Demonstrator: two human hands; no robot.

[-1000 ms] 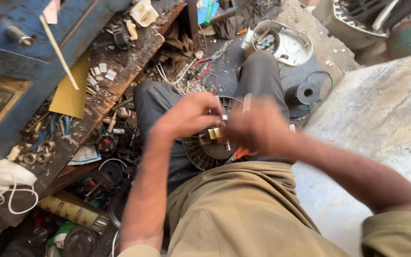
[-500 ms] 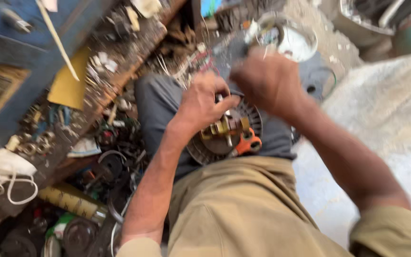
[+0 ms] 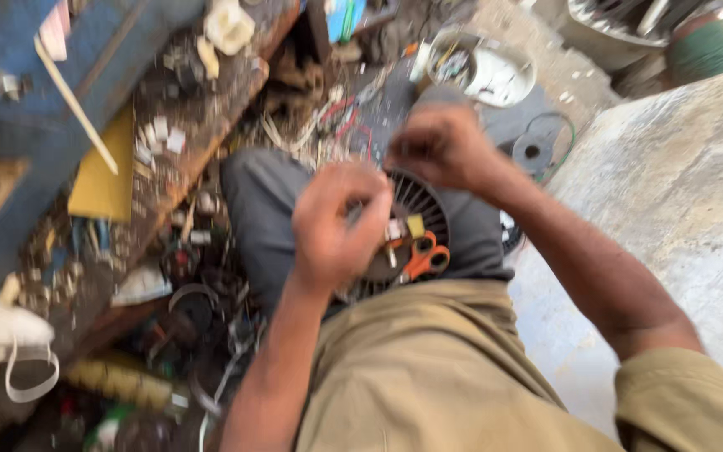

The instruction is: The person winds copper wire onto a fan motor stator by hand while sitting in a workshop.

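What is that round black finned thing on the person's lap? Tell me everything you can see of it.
The round finned part looks like dark metal, a disc with radial ribs around its rim, probably from a motor. It rests tilted on the grey-trousered lap. Small yellowish and white pieces sit near its middle, and orange-handled scissors lie on its lower edge. The left hand covers its left side; the right hand is at its upper rim. The picture is blurred, so finer detail is unclear.

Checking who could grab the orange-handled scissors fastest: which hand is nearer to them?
Left. The left hand is just beside the orange-handled scissors on the round motor part; the right hand is raised beyond them, farther off.
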